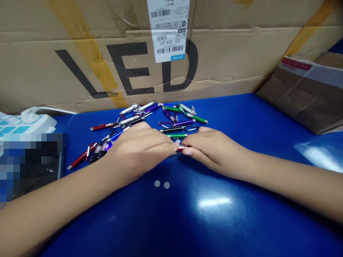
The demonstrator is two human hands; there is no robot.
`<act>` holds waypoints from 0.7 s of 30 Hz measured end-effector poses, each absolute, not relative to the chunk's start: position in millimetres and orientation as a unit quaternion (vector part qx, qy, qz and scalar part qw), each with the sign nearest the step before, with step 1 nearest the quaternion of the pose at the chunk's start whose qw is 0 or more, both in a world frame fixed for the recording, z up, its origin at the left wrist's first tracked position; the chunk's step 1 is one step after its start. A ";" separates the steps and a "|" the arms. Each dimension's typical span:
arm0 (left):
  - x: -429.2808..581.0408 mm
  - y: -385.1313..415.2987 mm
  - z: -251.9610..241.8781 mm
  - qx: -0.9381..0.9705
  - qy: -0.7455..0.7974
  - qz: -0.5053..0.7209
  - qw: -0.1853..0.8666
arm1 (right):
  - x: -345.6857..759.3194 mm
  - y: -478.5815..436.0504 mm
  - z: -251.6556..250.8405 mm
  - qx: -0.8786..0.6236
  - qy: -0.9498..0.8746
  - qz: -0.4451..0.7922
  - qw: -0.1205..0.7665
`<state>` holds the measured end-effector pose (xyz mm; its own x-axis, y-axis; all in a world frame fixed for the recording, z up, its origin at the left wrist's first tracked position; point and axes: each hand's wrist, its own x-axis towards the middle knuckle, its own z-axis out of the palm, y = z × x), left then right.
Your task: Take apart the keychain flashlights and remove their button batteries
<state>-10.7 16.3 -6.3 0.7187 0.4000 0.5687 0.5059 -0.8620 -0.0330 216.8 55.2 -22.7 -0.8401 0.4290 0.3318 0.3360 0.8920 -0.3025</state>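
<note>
Between my two hands lies a small red laser pointer with a white label, mostly covered by fingers. My left hand is closed at its left end, the fingertips pinched together. From the other side, my right hand grips the right end between thumb and fingers. A small pale round spot shows at the left fingertips; I cannot tell what it is. Just behind the hands are a green pointer and a black pointer. Two small grey discs rest on the blue table in front.
Several more metal pointers with carabiner clips, such as a red one, are scattered behind and left of my hands. A large cardboard box marked LED stands at the back. A brown carton is at right, a white power strip at left.
</note>
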 end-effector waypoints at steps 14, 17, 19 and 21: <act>-6.5 19.6 -8.5 -0.907 -0.288 -0.298 0.072 | 216.9 51.4 -22.2 -0.292 -0.926 0.170 0.171; -8.0 19.7 -11.0 -0.907 -0.273 -0.312 0.073 | 217.2 51.7 -22.5 -0.285 -0.923 0.193 0.174; -7.5 19.3 -12.6 -0.904 -0.276 -0.316 0.076 | 217.2 51.9 -22.5 -0.278 -0.921 0.198 0.185; -6.1 18.2 -13.5 -0.902 -0.281 -0.317 0.081 | 217.1 52.0 -22.4 -0.270 -0.924 0.191 0.193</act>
<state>-6.1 18.2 -13.5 0.6405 0.4559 0.6180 0.5591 -0.8285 0.0317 217.1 52.0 -22.4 -0.7801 0.5721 0.2533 0.4250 0.7817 -0.4564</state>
